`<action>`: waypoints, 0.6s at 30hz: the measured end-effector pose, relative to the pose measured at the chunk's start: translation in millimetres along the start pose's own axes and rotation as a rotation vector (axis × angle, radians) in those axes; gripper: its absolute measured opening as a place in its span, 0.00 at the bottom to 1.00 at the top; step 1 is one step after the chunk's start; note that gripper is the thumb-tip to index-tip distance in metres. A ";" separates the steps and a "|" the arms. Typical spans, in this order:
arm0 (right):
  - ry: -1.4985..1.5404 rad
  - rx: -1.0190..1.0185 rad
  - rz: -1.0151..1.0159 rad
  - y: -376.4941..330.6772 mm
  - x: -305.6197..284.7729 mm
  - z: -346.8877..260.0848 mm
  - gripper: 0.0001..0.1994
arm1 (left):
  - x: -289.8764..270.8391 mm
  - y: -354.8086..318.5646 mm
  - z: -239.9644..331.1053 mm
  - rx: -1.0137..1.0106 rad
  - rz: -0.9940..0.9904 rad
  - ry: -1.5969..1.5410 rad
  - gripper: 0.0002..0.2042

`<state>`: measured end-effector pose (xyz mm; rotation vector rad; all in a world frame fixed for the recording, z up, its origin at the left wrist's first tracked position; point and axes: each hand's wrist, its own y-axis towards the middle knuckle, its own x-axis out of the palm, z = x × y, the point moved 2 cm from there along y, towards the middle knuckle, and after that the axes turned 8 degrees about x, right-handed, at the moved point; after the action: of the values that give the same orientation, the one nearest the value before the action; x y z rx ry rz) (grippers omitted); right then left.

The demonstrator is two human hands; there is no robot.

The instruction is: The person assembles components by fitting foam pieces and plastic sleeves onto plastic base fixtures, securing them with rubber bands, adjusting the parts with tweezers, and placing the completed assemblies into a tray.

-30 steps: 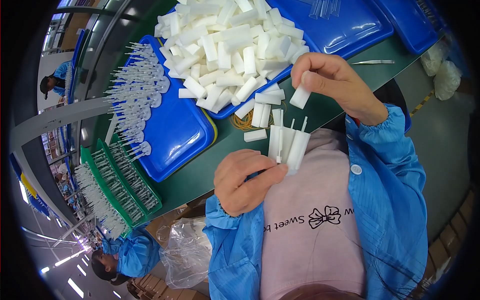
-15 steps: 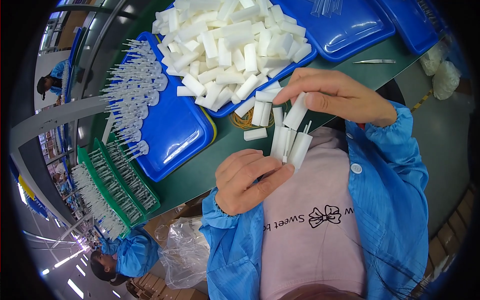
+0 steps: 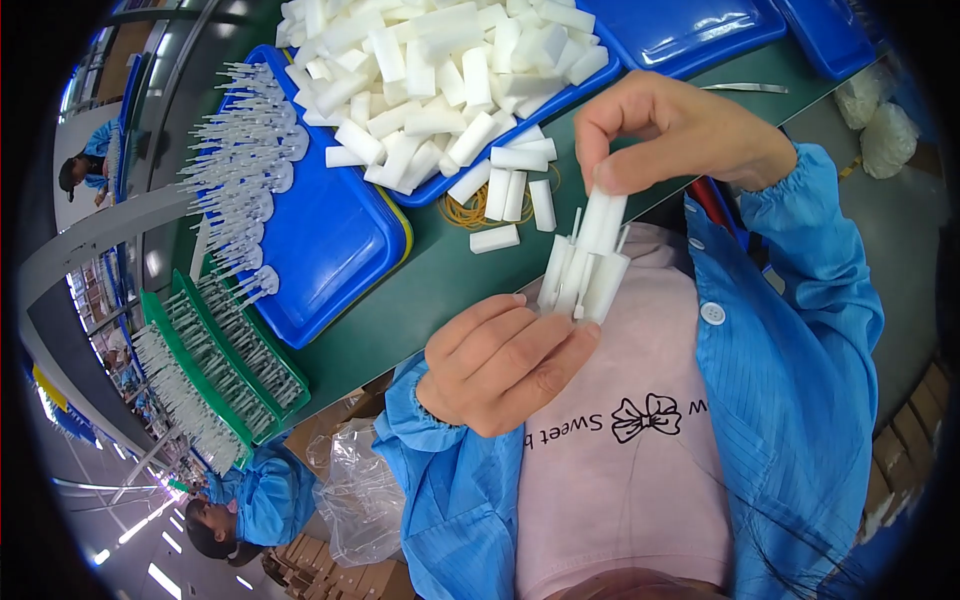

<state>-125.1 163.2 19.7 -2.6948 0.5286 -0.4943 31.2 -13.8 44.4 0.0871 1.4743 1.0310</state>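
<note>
A second before, my right hand [image 3: 680, 130] had held one short white foam stick up at about one o'clock, clear of the rest; now it had come down and pressed that stick onto the bundle of white foam-capped plastic sticks [image 3: 585, 268], so the bundle had gained another piece. My right fingers [image 3: 610, 175] were pinched tight on the top of that stick. My left hand [image 3: 500, 365] sat at seven o'clock from the bundle, its fingers curled closed around the lower ends. The bundle hung over my pink apron, off the dark green desk [image 3: 400, 310]. Loose foam sticks lay heaped in the blue plastic tray [image 3: 440, 190] at eleven o'clock.
</note>
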 end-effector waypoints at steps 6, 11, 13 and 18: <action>-0.190 -0.205 0.081 -13.9 4.7 -13.6 0.05 | -2.2 1.1 5.0 -0.063 0.081 0.005 0.13; -0.256 -0.223 0.061 -7.1 17.2 -7.0 0.07 | -1.0 2.4 3.6 -0.066 0.059 0.001 0.12; -0.243 -0.192 0.047 -5.6 25.7 -2.2 0.07 | -2.4 2.6 5.4 -0.075 0.057 0.014 0.12; -0.296 -0.352 0.144 -15.4 37.3 -1.0 0.06 | -0.8 -3.2 9.6 -0.070 0.205 -0.019 0.13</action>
<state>-88.5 160.9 36.7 -2.9531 0.7759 0.0463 41.0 -11.0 44.7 0.2008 1.4311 1.2434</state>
